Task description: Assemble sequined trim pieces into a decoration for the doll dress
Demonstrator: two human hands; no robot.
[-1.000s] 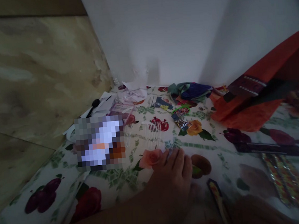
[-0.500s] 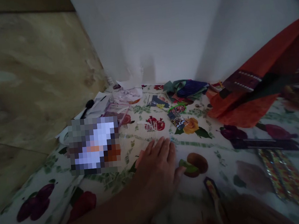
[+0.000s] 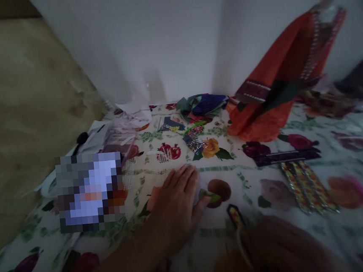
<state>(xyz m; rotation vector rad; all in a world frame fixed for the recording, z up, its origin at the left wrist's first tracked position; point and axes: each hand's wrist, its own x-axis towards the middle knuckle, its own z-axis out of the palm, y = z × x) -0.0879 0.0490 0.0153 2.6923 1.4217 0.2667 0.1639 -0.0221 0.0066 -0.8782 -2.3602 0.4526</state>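
Note:
My left hand [image 3: 181, 201] lies flat on the fruit-printed tablecloth [image 3: 159, 243], fingers stretched forward and thumb out to the right, with nothing in it. At the lower right, my right hand [image 3: 283, 245] is dark and blurred, so its fingers do not show clearly. Close to its left side is a small patterned strip [image 3: 235, 216] with a pointed dark-edged end. A pale cord [image 3: 242, 247] runs down from this strip beside the hand. Whether the right hand grips either one cannot be made out.
Left stands a blurred-out phone [image 3: 92, 190] with a lit screen. Behind lie bundled cloth [image 3: 206, 104] and beads [image 3: 194, 130]. On the right are an orange doll-sized dress [image 3: 270, 98], dark strips [image 3: 287, 156] and yellow-red trim pieces [image 3: 306, 186]. A white wall [image 3: 160, 36] rises behind.
The view has turned to the right, so everything appears further left and more of the dress and right side shows. Both hands stay in nearly the same places on the cloth.

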